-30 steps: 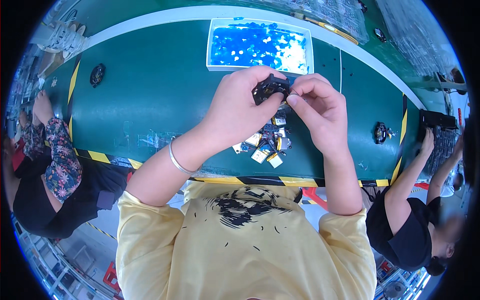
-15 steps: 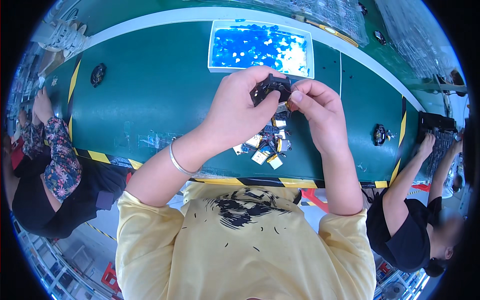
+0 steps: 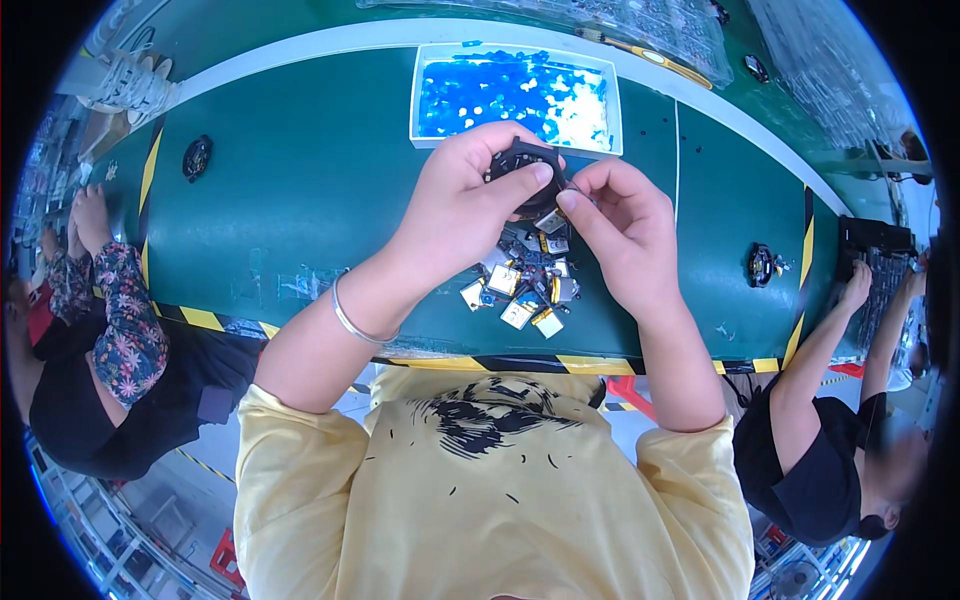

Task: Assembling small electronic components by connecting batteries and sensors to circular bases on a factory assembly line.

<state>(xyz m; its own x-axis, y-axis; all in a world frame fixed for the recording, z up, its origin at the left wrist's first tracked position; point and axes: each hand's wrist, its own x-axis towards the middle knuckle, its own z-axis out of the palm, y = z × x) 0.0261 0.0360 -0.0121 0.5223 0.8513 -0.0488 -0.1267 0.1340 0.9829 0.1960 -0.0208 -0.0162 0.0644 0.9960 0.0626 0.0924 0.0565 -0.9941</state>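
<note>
My left hand (image 3: 465, 195) is closed around a round black housing (image 3: 525, 158) that looks like a watch case, thumb lying across its face. At the housing's right edge, the thumb and fingers of my right hand (image 3: 632, 225) are pinched together. What they grip is too small to make out. A silver battery cell (image 3: 550, 221) shows just below the fingertips; whether it hangs from the housing or lies on the pile, I cannot tell. Under both hands is a heap of small silver battery cells with dark parts (image 3: 518, 285) on the green table.
Beyond my hands stands a white box (image 3: 416, 100) of small blue and whitish pieces. Other black housings lie at the left (image 3: 198, 158) and right (image 3: 761, 265). A brush (image 3: 665, 65) rests on the far ledge. Co-workers (image 3: 128, 330) (image 3: 815, 420) sit on both sides.
The black housing has tilted so more of its round face shows, and my left thumb now lies over it. Both hands have shifted slightly left.
</note>
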